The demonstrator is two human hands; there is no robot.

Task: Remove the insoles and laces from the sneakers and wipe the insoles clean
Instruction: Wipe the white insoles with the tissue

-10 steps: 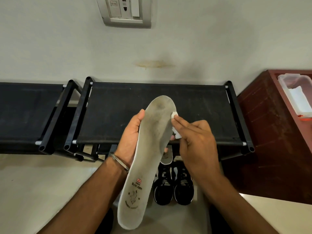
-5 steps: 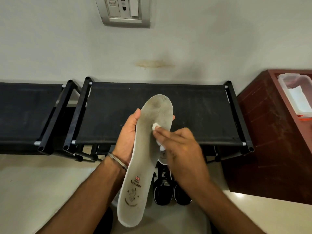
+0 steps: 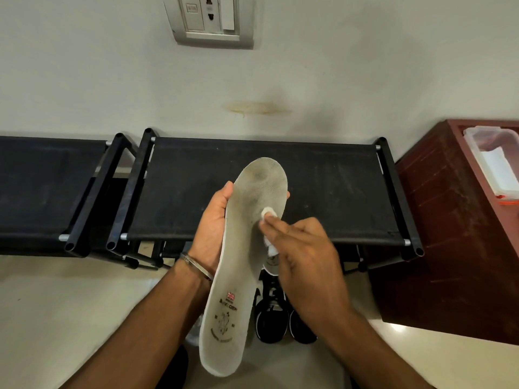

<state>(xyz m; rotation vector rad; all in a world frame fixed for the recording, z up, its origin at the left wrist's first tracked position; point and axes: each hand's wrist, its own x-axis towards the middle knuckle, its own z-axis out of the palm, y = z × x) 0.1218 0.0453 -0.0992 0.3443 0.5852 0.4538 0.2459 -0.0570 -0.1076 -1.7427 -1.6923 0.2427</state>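
While left hand [image 3: 214,220] grips, insole [image 3: 241,265] grey-smudged

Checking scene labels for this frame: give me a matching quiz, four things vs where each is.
Things:
1. insole
2. wipe
3. sneakers
4. plastic box

Places:
a. on the floor below the hands
b. on the red cabinet at the right
c. held upright in the left hand
d. pressed to the insole under the right hand fingers

Pairs: 1-c, 2-d, 3-a, 4-b
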